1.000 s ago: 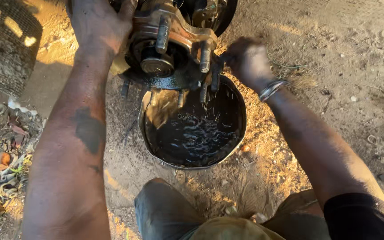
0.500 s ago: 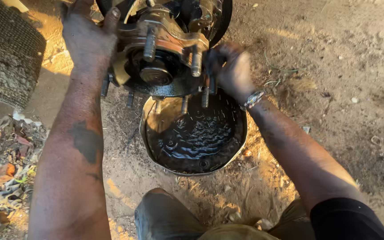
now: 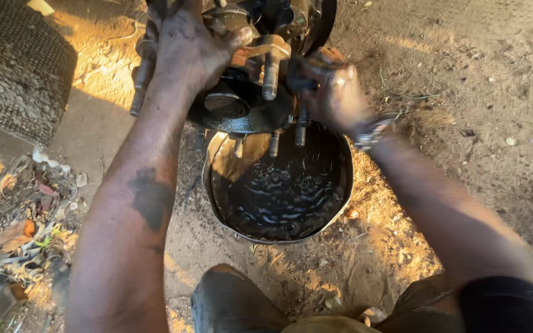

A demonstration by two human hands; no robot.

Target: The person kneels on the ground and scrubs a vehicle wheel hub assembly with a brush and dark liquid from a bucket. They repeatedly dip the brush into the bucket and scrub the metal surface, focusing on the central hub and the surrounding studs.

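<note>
Both hands grip a greasy wheel hub (image 3: 248, 80): the left hand (image 3: 189, 52) is clamped over its upper left side, while the right hand (image 3: 334, 92) is blurred, fingers curled against the right side of the hub, so its exact hold is hard to make out. The hub's top is cut off by the frame edge. Below it, on the sunlit dirt ground (image 3: 464, 123), sits a round metal pan (image 3: 282, 185) of dark oily liquid. Threaded studs (image 3: 271, 74) stick out of the blackened hub. Dry litter (image 3: 20, 216) lies at the left edge.
</note>
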